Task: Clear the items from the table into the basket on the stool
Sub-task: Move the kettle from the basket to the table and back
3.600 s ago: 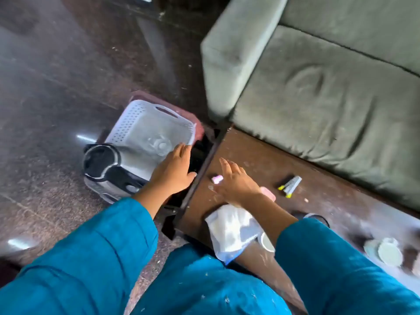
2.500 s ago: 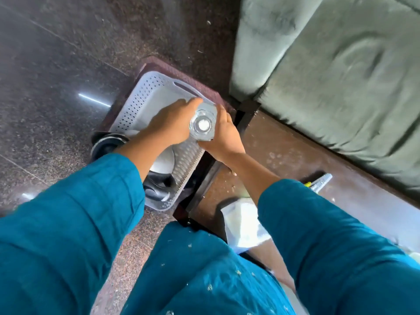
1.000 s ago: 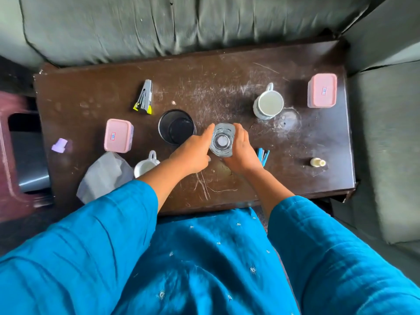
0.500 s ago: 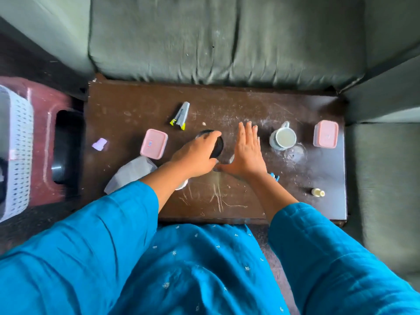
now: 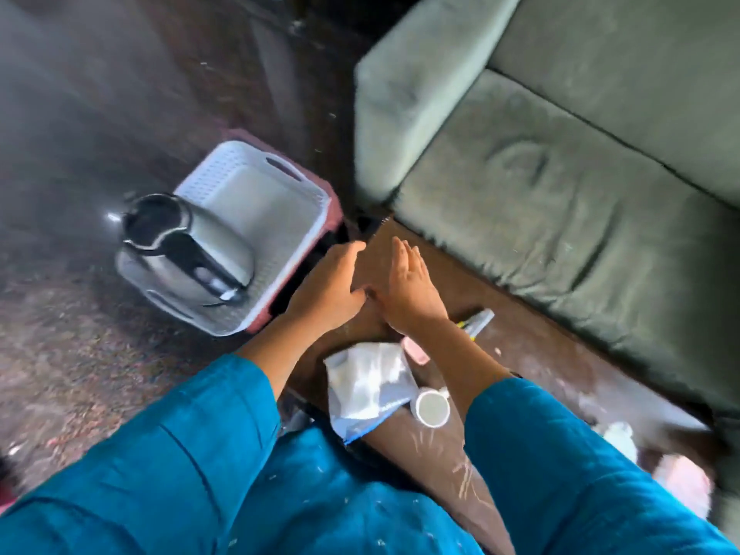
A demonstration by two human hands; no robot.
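Hovering over the bench's (image 5: 532,354) end nearest the basket, both hands; items listed by position.

- Left hand (image 5: 328,290): fingers gently bent, palm turned toward the other hand. Blur prevents telling whether it holds anything.
- Right hand (image 5: 408,290): fingers straight and together, palm facing the left hand, thumbs close or touching. Nothing visibly held. The facing palms suit cupping an object between them, but none can be made out in the gap.
- White perforated basket (image 5: 224,170): sits on a pink stool (image 5: 338,212), just beside the bench end, within arm's reach so items can pass across without rising.
- Steel kettle with black handle (image 5: 188,250): lies on its side in the basket's near half, its lid end past the rim; the far half is bare.
- White cloth (image 5: 368,382): crumpled at the near bench edge, under the right forearm.
- White mug (image 5: 431,406): upright, touching the cloth's right side.
- Pink box (image 5: 416,352): mostly hidden by the right wrist.
- Small grey tool with yellow tips (image 5: 478,320): flat on the bench, beyond the wrist.
- Blurred pink (image 5: 680,486) and white (image 5: 618,432) objects: far right bench end; unidentifiable.
- Green sofa (image 5: 560,194): borders the bench's far side.

Judgement: clearing is at an early stage; most bench items are not yet in the basket.
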